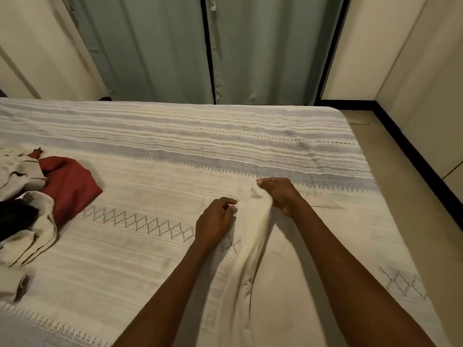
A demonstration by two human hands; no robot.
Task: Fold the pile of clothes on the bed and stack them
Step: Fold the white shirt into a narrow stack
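A cream-white garment (246, 249) lies bunched in a long ridge on the bed (155, 176), running from my hands toward the near edge. My right hand (279, 194) grips its far end, fingers curled round the cloth. Just to the left, my left hand (216, 222) has its fingers curled at the garment's edge; a pinch on the fabric is likely but blurred. At the left edge sits the pile of clothes (27, 214): a dark red piece (69, 186), cream pieces and a black one (15, 219), all unfolded.
The bed has a white cover with grey-blue woven stripes and diamond patterns. Green curtains (160, 51) hang behind the far edge. Bare floor (411, 186) with a black skirting runs along the right side, beside pale wardrobe doors.
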